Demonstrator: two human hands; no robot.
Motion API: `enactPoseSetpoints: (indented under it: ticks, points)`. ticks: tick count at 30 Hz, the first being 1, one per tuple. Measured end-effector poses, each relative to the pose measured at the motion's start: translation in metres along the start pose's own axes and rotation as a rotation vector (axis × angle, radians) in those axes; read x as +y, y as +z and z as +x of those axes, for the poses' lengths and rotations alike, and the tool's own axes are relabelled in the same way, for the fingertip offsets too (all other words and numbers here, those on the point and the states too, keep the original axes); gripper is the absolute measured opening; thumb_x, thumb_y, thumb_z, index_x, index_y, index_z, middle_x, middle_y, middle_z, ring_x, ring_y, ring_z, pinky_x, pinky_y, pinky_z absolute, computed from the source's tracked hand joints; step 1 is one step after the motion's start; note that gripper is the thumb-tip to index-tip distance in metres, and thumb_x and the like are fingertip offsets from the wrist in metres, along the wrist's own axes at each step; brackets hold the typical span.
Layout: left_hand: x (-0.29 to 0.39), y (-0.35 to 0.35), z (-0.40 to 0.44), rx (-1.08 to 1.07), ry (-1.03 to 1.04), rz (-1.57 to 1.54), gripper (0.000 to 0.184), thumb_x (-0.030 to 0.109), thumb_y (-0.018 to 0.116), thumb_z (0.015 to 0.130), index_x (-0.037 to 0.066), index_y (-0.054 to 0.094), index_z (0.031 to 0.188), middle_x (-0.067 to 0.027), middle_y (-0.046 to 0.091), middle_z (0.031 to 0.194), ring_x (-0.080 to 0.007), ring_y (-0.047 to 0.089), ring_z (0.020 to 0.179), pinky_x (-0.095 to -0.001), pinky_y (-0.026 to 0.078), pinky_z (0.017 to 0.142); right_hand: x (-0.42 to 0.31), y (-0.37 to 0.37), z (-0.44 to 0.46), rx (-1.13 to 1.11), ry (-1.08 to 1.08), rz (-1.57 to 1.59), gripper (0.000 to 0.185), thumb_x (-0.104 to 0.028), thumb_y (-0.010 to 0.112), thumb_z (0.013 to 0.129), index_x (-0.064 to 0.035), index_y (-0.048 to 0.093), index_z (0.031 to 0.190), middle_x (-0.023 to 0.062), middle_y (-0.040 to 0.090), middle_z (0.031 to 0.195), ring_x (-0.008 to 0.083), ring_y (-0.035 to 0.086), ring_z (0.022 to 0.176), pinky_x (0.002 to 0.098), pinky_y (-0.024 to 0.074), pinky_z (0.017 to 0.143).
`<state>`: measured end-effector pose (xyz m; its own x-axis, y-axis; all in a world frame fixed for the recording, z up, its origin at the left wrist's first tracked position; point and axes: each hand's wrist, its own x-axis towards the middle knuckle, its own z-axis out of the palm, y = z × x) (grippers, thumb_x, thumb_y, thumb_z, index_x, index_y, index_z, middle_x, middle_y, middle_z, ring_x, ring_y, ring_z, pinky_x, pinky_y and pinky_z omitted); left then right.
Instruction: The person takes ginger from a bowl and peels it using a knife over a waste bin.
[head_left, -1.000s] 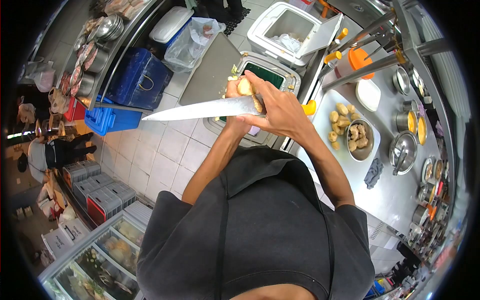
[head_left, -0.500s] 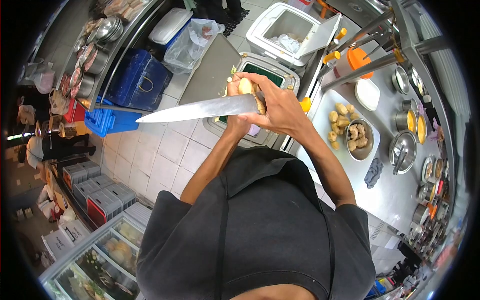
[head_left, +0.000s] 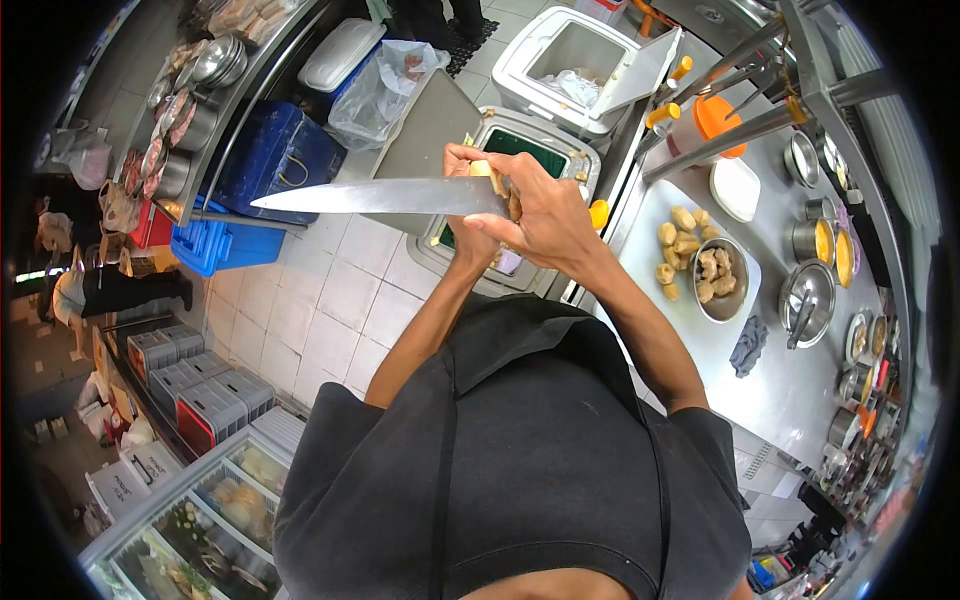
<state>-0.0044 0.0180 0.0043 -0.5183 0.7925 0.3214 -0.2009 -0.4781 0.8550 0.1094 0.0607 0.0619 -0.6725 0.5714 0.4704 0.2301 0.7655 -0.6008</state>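
Observation:
A broad-bladed kitchen knife (head_left: 380, 196) points left, and my right hand (head_left: 552, 212) is closed round its handle end. Behind the blade, my left hand (head_left: 474, 242) grips a partly peeled piece of ginger (head_left: 481, 168), pale yellow where bare. The blade and right fingers hide much of the ginger. Both hands are close together above an open grey bin (head_left: 420, 248) with a dark green inside. To the right, several peeled ginger pieces (head_left: 684, 243) lie on a white cutting board (head_left: 648, 240), beside a steel bowl (head_left: 738, 302) of unpeeled ginger (head_left: 714, 272).
A white bin (head_left: 520, 65) with its lid raised stands beyond the grey one. A steel counter (head_left: 720, 400) on the right carries a grey cloth (head_left: 747, 346) and several pans. Blue tubs (head_left: 265, 165) stand at left. Another person (head_left: 120, 290) bends over at far left.
The knife has swung a little, its tip going up and left, so the blade is nearer level. The ginger has turned and shows less behind the blade. Both hands stay above the bin.

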Motion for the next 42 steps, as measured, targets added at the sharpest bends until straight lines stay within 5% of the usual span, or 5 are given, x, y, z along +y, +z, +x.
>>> enactPoseSetpoints:
  ticks: [16,22,27,32,42]
  points:
    - [-0.008,-0.014,0.005,0.098,0.078,-0.05,0.026,0.03,0.037,0.105,0.005,0.043,0.102,-0.0019,0.04,0.097,-0.0102,0.045,0.085,-0.0282,0.042,0.075,-0.007,-0.003,0.011,-0.073,0.043,0.158,0.059,-0.048,0.074,0.082,-0.0044,0.058,0.119,0.0146,0.063,0.086,0.025,0.06,0.058,0.0368,0.0475,0.056]
    - [-0.021,-0.029,0.004,0.018,0.61,0.833,0.041,0.033,0.033,0.106,0.0,0.043,0.126,-0.0083,0.05,0.111,-0.015,0.052,0.101,-0.0307,0.045,0.085,0.0,0.003,0.015,-0.114,0.246,0.091,0.055,-0.052,0.067,0.088,-0.0028,0.061,0.112,0.0164,0.065,0.087,0.032,0.066,0.073,0.0398,0.0514,0.064]
    - [-0.007,-0.019,0.002,0.023,-0.222,0.003,0.047,0.037,0.028,0.107,0.001,0.044,0.133,-0.0128,0.052,0.121,-0.0178,0.053,0.107,-0.031,0.043,0.093,0.011,-0.003,0.019,-0.114,0.349,0.144,0.056,-0.051,0.063,0.09,-0.0048,0.054,0.121,0.0207,0.066,0.093,0.0358,0.067,0.08,0.0414,0.0515,0.071]
    - [-0.006,-0.038,-0.006,-0.079,-0.126,0.385,0.033,0.028,0.04,0.104,0.003,0.059,0.095,-0.0028,0.055,0.086,-0.0101,0.048,0.079,-0.0287,0.042,0.071,0.023,-0.015,0.008,-0.247,0.346,0.196,0.072,-0.041,0.064,0.095,-0.0106,0.03,0.15,0.0176,0.066,0.094,0.0245,0.064,0.08,0.0354,0.0486,0.074]
    - [0.006,-0.038,-0.011,-0.027,-0.289,0.629,0.04,0.031,0.041,0.104,-0.003,0.06,0.096,-0.0076,0.058,0.084,-0.014,0.051,0.083,-0.0329,0.042,0.074,0.075,0.0,0.001,-0.308,0.556,0.345,0.074,-0.041,0.062,0.097,-0.0104,0.023,0.153,0.0256,0.067,0.113,0.0235,0.069,0.097,0.0326,0.0524,0.082]
